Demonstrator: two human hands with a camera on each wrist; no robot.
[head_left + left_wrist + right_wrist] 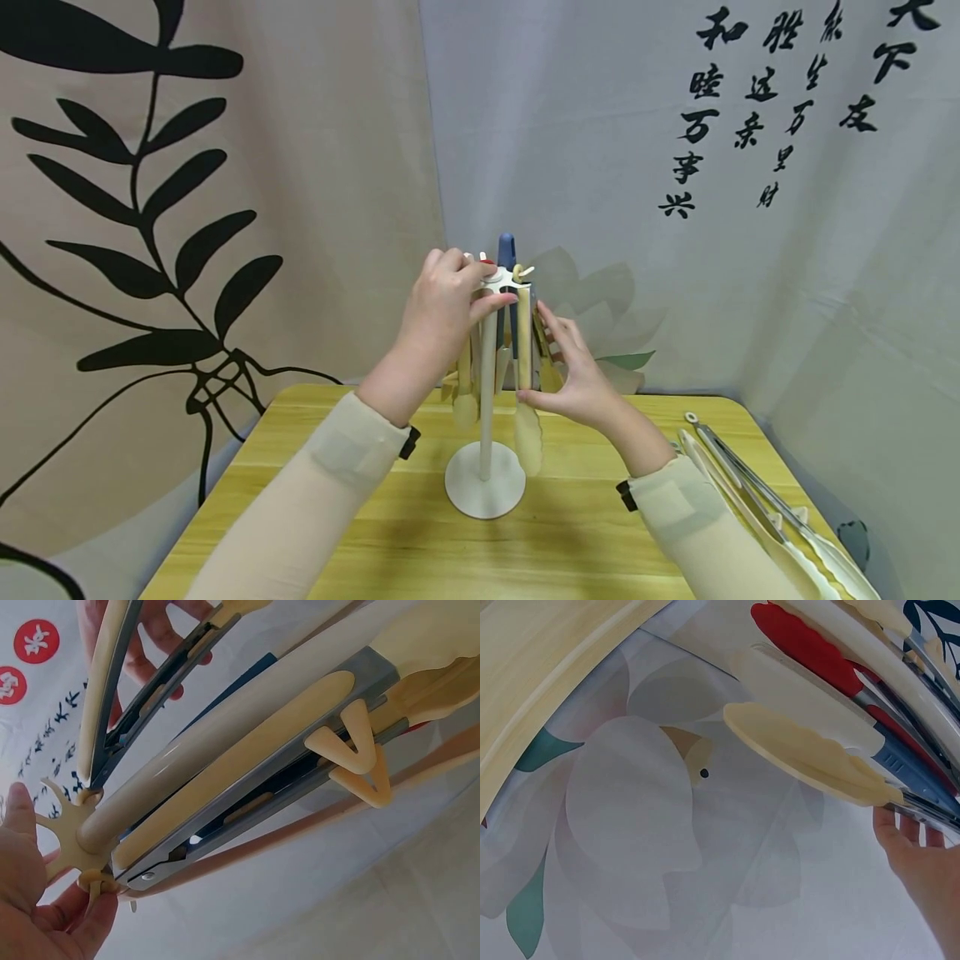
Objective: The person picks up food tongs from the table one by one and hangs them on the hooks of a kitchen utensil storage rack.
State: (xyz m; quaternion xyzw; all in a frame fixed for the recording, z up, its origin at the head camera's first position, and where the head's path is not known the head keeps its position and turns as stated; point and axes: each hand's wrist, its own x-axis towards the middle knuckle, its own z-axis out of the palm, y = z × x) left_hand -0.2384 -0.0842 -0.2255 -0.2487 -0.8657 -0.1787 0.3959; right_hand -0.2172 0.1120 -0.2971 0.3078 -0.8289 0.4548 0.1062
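A white utensil stand (487,417) rises from a round base, with several kitchen utensils hanging from its hooked top. My left hand (450,292) grips the hooked top, thumb and fingers on either side of it. Cream-yellow tongs (524,350) hang by a ring from a hook on the right. Around their arms lies my right hand (570,367), thumb in front and fingers on the far side. The left wrist view shows another yellow pair of tongs (247,765) beside the pole. In the right wrist view, red-tipped tongs (810,649) hang behind the held pair.
Several long metal tongs (780,508) with pale tips lie along the right edge of the wooden table (360,500). Behind the table hangs a cloth backdrop (570,125) with dark leaves and written characters.
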